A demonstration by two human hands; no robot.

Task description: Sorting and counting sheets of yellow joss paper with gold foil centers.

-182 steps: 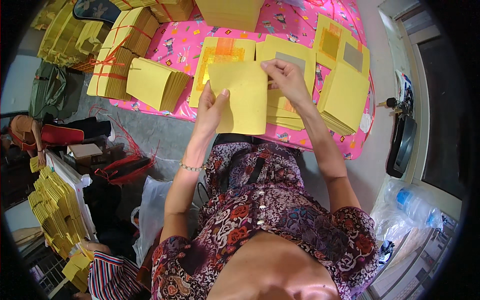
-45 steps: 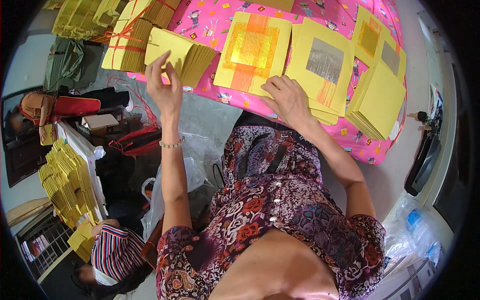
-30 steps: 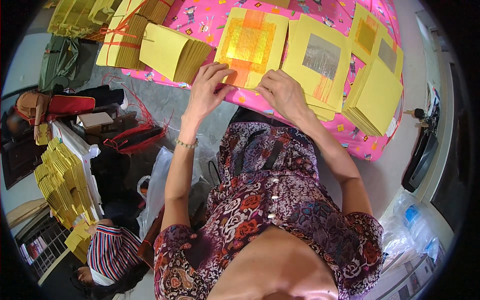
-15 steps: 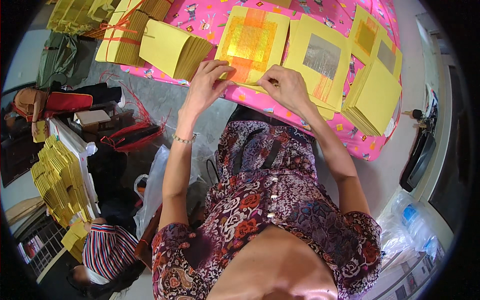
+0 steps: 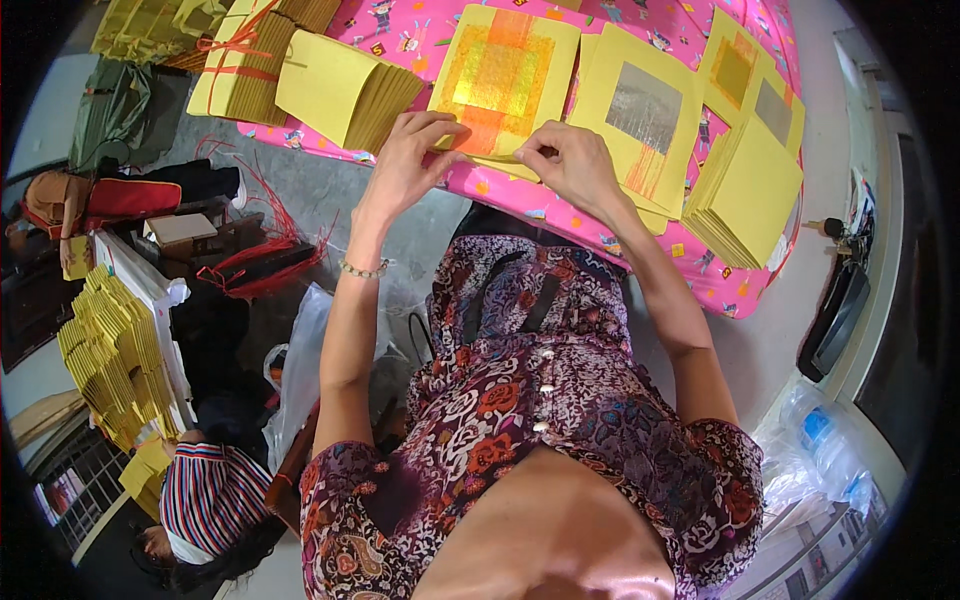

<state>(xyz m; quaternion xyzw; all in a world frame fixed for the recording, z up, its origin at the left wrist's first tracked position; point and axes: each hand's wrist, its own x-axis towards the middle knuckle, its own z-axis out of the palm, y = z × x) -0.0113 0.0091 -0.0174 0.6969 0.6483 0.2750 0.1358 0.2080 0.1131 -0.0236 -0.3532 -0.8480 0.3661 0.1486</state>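
A stack of yellow paper sheets (image 5: 553, 62) lies in front of me, its top sheet bearing a gold foil square (image 5: 497, 87) crossed by an orange band. At its near left corner, my left hand (image 5: 410, 160) rests with fingers over the paper and the thumb apart. My right hand (image 5: 575, 165) pinches the near edge of the top sheet, thumb against forefinger. That edge bows slightly up from the layers below. To the right lies another yellow stack with a silver foil square (image 5: 643, 107) on top. A folded yellow paper bundle (image 5: 340, 95) stands to the left.
Pink patterned cloth (image 5: 480, 185) covers the table. More yellow sheets (image 5: 750, 190) lie at right; tied bundles (image 5: 243, 60) stand far left. Red strings (image 5: 270, 250) hang over the floor. A person in a striped top (image 5: 215, 490) sits lower left beside piled yellow paper (image 5: 110, 350).
The left hand has shifted slightly left and its thumb has risen a little. The right hand keeps its pinch at the paper's near edge. The whole view has moved slightly.
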